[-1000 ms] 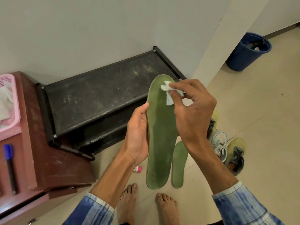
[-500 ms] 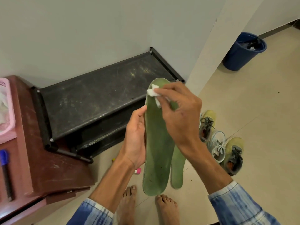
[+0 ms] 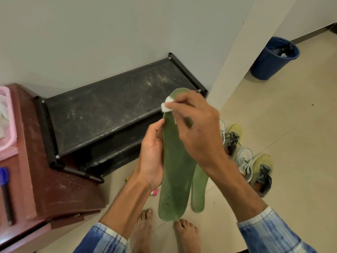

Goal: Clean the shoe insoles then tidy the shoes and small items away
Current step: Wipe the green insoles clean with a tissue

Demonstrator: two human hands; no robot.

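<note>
My left hand [image 3: 152, 152] grips a long green insole [image 3: 175, 176] by its left edge and holds it upright in front of me. My right hand [image 3: 197, 128] pinches a small white wipe [image 3: 166, 105] and presses it on the insole's upper left edge, near the toe end. A second green insole [image 3: 199, 190] lies on the floor just behind and to the right. Yellow-green sneakers [image 3: 262, 172] with grey laces and a pale shoe [image 3: 245, 161] stand on the floor to the right. A small pink item [image 3: 154, 193] lies on the floor under my left wrist.
A black two-tier shoe rack [image 3: 102, 115] stands against the wall. At left is a brown wooden desk [image 3: 54, 179] with a pink basket [image 3: 7, 136] and a blue marker [image 3: 4, 189]. A blue bin [image 3: 271, 59] sits at the far right. My bare feet [image 3: 186, 232] are below.
My right hand has slid the wipe leftward across the top of the insole, from its middle to its left edge. The insole sits a little lower in view.
</note>
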